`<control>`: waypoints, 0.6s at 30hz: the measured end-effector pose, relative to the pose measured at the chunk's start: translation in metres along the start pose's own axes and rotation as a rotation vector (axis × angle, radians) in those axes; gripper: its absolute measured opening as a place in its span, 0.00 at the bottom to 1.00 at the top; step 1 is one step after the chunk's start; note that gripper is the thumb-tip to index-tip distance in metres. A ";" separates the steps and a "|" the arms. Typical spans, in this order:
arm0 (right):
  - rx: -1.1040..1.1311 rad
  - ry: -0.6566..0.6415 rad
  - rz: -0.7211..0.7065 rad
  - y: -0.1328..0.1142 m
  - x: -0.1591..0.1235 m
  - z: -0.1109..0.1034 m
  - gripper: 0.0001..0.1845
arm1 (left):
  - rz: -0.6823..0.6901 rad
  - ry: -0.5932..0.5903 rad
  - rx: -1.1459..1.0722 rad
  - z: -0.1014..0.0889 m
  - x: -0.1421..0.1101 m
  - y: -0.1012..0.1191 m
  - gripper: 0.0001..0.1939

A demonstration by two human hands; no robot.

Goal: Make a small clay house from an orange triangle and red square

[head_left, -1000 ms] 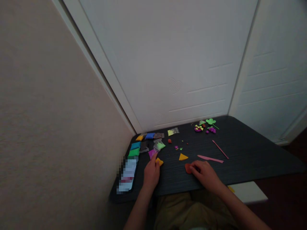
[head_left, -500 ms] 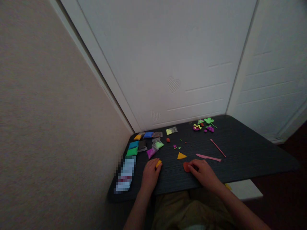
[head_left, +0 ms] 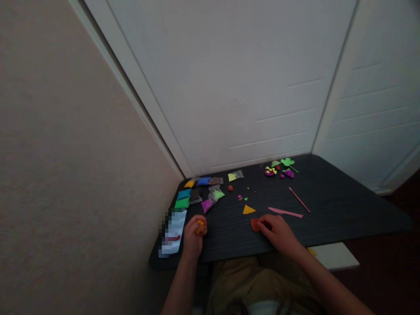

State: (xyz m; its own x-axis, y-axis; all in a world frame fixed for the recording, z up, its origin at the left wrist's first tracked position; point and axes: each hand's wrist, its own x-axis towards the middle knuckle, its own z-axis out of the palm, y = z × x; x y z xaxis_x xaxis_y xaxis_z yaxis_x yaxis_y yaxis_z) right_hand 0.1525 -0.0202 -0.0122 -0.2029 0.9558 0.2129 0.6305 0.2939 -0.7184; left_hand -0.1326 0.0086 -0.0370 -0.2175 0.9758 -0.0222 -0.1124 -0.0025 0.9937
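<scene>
My left hand (head_left: 194,232) is closed around a lump of yellow-orange clay (head_left: 200,226), part of which shows between the fingers. Near the front of the dark table, my right hand (head_left: 277,229) pinches the right edge of a flat red-orange clay piece (head_left: 254,225). Just behind that piece lies a yellow-orange clay triangle (head_left: 248,210). A pink plastic knife (head_left: 285,212) rests beyond my right hand, and a thin pink stick (head_left: 299,200) lies farther back. Small clay bits, among them a purple one (head_left: 239,197), and a red clay ball (head_left: 230,188) sit behind the triangle.
Several bags of coloured clay, including a purple bag (head_left: 207,205) and a green bag (head_left: 182,203), lie at the left. A blurred-out phone-like object (head_left: 173,232) is near the left edge. Finished-looking clay shapes, with a green clover (head_left: 288,162), stand against the white wall.
My left hand has moved left and turned, its fingers now curled around the yellow-orange clay. My right hand stays on the red-orange piece. The view has shifted slightly.
</scene>
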 end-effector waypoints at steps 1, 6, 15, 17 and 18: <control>0.003 0.001 0.001 0.000 0.000 0.000 0.12 | -0.016 -0.004 -0.037 0.000 -0.001 0.001 0.17; 0.002 0.010 0.007 0.001 0.000 0.000 0.12 | -0.039 0.027 -0.194 0.006 -0.002 0.007 0.15; -0.004 -0.002 -0.006 0.005 0.000 0.002 0.12 | 0.000 0.039 -0.261 0.014 -0.004 0.013 0.14; -0.008 0.003 -0.004 0.005 0.000 0.003 0.13 | 0.006 0.021 -0.238 0.015 -0.004 0.017 0.15; -0.011 0.004 -0.003 0.006 0.000 0.003 0.14 | 0.009 0.014 -0.226 0.015 -0.005 0.019 0.20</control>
State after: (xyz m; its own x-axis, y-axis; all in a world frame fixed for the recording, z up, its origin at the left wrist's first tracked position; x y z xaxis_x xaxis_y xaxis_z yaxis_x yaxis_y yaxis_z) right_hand 0.1539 -0.0183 -0.0178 -0.2015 0.9550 0.2177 0.6378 0.2966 -0.7108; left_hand -0.1192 0.0070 -0.0166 -0.2323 0.9725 -0.0167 -0.3241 -0.0612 0.9441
